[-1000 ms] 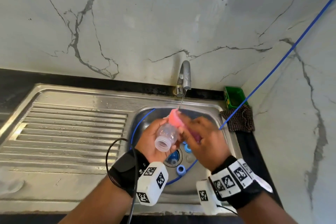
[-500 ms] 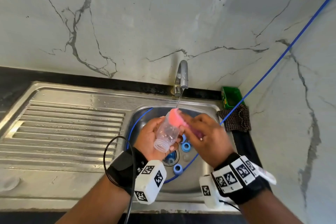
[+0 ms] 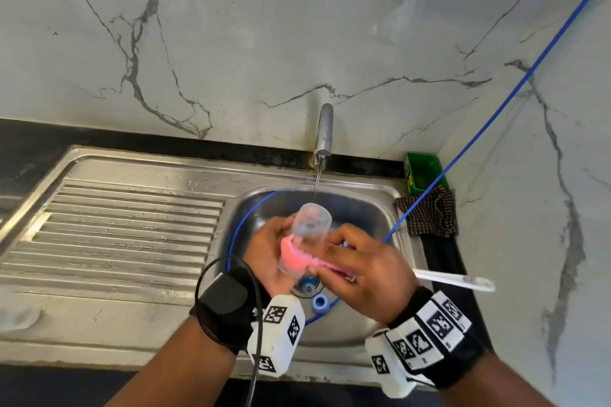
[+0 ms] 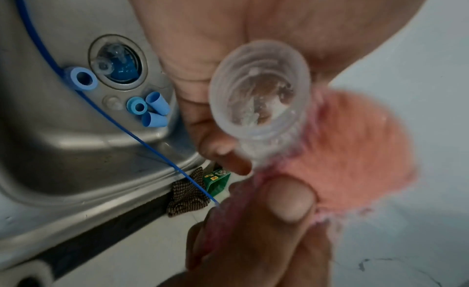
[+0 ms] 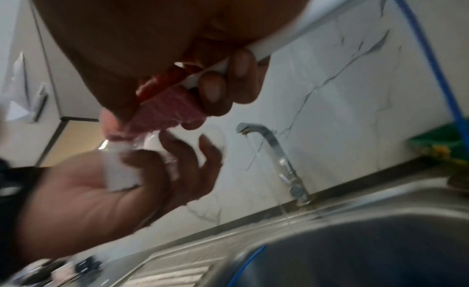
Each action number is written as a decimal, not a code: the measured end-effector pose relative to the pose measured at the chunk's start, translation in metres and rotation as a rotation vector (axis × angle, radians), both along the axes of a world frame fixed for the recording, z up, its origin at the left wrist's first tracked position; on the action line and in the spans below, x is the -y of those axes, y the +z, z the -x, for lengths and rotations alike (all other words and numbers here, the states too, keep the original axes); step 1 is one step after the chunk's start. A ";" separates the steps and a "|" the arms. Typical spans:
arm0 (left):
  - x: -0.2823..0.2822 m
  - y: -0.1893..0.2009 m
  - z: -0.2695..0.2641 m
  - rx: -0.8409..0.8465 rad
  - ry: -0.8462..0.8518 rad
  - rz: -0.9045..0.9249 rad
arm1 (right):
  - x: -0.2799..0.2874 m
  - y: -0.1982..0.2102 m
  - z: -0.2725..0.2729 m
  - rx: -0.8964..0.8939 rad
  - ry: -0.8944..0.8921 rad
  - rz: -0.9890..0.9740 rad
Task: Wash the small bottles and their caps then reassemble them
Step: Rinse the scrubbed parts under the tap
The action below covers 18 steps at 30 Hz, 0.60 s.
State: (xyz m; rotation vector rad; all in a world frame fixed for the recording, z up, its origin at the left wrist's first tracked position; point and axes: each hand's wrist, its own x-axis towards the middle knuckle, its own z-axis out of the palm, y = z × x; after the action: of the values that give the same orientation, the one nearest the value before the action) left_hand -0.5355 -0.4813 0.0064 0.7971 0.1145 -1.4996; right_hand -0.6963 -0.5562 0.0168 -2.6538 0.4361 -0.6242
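Observation:
A small clear bottle (image 3: 310, 225) is gripped in my left hand (image 3: 269, 249) over the sink bowl, base up under the tap's thin stream. Its threaded open mouth (image 4: 259, 98) faces my wrist. My right hand (image 3: 365, 269) holds a brush by its white handle (image 3: 454, 280). The pink bristles (image 3: 296, 256) press against the bottle's lower side, also plain in the left wrist view (image 4: 355, 150). Several blue caps (image 4: 152, 108) and a blue ring (image 4: 83, 78) lie on the sink floor by the drain (image 4: 118, 62), where a clear part sits.
The tap (image 3: 324, 132) runs at the back of the steel sink (image 3: 370, 201). A ribbed drainboard (image 3: 125, 228) lies left. A blue cord (image 3: 489, 119) crosses from the upper right into the bowl. A checked cloth (image 3: 429, 216) and a green box (image 3: 423, 175) sit at the right corner.
The bottle has tipped more upright, its base now up under the stream. The pink bristles slid from the bottle's far end down to its near, lower side.

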 end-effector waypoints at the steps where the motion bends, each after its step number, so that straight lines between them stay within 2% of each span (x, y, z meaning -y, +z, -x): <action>1: 0.001 -0.003 0.001 0.031 -0.030 0.017 | 0.008 0.000 0.000 0.032 -0.092 -0.012; 3: 0.004 -0.005 0.005 0.096 -0.067 0.040 | 0.022 0.000 0.001 0.125 -0.268 -0.075; 4: 0.004 -0.003 0.006 0.095 -0.068 0.051 | 0.023 0.000 0.001 0.136 -0.258 -0.072; 7: 0.005 -0.003 0.007 0.072 -0.078 0.081 | 0.011 0.000 0.005 0.054 0.001 -0.001; 8: 0.005 -0.001 0.008 0.078 -0.078 0.080 | 0.012 0.001 0.006 0.024 0.007 0.023; 11: 0.008 -0.004 0.009 0.140 -0.080 0.099 | 0.033 0.001 0.004 0.092 -0.291 -0.074; 12: 0.009 -0.004 0.010 0.148 -0.080 0.105 | 0.036 0.000 0.003 0.102 -0.330 -0.082; 16: 0.003 -0.008 0.007 0.081 -0.080 0.062 | 0.017 -0.004 0.004 0.013 -0.020 -0.022; 18: 0.001 -0.012 0.003 0.112 -0.052 0.038 | 0.025 -0.002 0.001 0.009 -0.132 -0.014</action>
State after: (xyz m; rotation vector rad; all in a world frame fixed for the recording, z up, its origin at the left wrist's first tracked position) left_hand -0.5388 -0.4826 -0.0057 0.8574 -0.0186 -1.4982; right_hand -0.6971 -0.5811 0.0144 -2.6233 0.6147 -0.6700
